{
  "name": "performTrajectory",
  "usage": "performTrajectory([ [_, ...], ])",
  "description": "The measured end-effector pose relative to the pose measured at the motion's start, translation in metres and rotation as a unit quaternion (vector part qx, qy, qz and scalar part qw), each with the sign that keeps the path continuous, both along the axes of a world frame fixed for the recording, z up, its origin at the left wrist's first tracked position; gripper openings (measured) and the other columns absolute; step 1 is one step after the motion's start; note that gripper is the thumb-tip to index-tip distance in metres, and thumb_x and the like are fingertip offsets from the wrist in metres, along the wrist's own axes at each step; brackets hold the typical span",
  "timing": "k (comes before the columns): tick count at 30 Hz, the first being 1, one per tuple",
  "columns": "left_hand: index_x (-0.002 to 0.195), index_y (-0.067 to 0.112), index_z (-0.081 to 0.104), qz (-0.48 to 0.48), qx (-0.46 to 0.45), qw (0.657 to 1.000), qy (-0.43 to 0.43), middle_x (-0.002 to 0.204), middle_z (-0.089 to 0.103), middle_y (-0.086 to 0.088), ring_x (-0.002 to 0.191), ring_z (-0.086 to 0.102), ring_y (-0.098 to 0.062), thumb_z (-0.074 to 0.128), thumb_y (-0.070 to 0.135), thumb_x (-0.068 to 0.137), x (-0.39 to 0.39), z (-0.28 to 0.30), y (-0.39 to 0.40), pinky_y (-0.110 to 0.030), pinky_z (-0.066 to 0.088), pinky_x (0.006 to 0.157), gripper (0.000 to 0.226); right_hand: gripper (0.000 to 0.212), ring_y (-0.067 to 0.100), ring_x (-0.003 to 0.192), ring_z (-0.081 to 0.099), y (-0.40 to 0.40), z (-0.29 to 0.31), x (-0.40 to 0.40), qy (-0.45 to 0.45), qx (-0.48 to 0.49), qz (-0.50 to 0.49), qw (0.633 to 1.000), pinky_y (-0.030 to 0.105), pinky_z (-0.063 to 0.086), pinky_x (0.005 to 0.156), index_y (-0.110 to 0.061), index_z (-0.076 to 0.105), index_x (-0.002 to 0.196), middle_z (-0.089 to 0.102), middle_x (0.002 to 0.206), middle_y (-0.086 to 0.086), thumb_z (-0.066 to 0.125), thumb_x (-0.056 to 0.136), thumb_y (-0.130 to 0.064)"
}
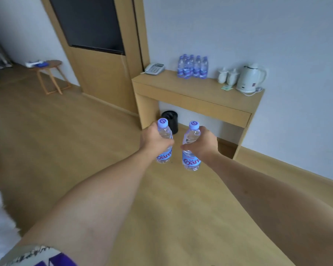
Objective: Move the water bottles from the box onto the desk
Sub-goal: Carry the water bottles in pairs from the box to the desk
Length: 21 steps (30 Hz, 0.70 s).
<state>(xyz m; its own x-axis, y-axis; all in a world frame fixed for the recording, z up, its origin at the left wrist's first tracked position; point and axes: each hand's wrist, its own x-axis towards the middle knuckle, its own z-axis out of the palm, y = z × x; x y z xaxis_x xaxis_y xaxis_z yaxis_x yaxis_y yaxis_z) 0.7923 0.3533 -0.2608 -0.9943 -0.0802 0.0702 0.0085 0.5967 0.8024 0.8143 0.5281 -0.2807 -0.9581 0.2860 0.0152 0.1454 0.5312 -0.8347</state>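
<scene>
My left hand (154, 140) grips a clear water bottle (164, 156) with a pale blue cap and blue label, held upright. My right hand (204, 143) grips a second, matching water bottle (190, 162), also upright. Both are held out in front of me above the wooden floor, short of the desk. The wooden desk (192, 89) stands against the wall ahead. Several water bottles (192, 67) of the same kind stand in a cluster at the back of the desk. The box is not in view.
On the desk are a telephone (154, 69) at the left, two white cups (228, 75) and a white kettle (249, 77) at the right. A black bin (170, 119) sits under the desk. A small round side table (50, 73) stands far left.
</scene>
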Motion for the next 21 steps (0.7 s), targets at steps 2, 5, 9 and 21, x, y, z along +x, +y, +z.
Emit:
performTrajectory([
  [2,0.096,0.031,0.060,-0.019,0.000,1.000,0.004,0.090,0.068,0.011,0.086,0.066,-0.015,0.075,0.033,0.051,-0.037,0.000,0.012,-0.029,0.056,0.076,0.048,0.061,0.018,0.080,0.062,0.011,-0.001,-0.029,-0.003,0.009,-0.022,1.000,0.028,0.048,0.063,-0.029,0.054,0.099,0.057,0.081,-0.015,0.089,0.049,-0.036],
  [5,0.096,0.029,0.061,-0.049,0.003,0.999,0.005,0.088,0.067,0.012,0.083,0.066,-0.012,0.078,0.031,0.052,-0.091,-0.007,0.035,-0.028,0.056,0.073,0.047,0.062,0.018,0.080,0.060,0.029,-0.006,-0.077,-0.006,0.012,-0.046,0.999,0.029,0.047,0.064,-0.029,0.052,0.099,0.053,0.079,-0.017,0.090,0.051,-0.034],
  [9,0.094,0.029,0.059,-0.080,-0.004,0.997,0.000,0.083,0.062,0.016,0.076,0.062,-0.004,0.081,0.029,0.054,-0.167,-0.024,0.067,-0.019,0.046,0.058,0.045,0.063,0.016,0.078,0.058,0.059,-0.021,-0.151,-0.009,0.011,-0.059,0.998,0.028,0.045,0.061,-0.030,0.050,0.099,0.052,0.079,-0.019,0.091,0.052,-0.033],
  [21,0.103,0.023,0.062,-0.072,-0.004,0.997,-0.014,0.091,0.066,0.008,0.090,0.064,-0.017,0.082,0.026,0.059,-0.402,-0.022,0.158,-0.030,0.055,0.078,0.048,0.063,0.019,0.083,0.061,0.156,-0.023,-0.387,-0.027,0.002,-0.058,0.998,0.029,0.045,0.063,-0.027,0.051,0.102,0.062,0.091,-0.008,0.091,0.053,-0.030],
])
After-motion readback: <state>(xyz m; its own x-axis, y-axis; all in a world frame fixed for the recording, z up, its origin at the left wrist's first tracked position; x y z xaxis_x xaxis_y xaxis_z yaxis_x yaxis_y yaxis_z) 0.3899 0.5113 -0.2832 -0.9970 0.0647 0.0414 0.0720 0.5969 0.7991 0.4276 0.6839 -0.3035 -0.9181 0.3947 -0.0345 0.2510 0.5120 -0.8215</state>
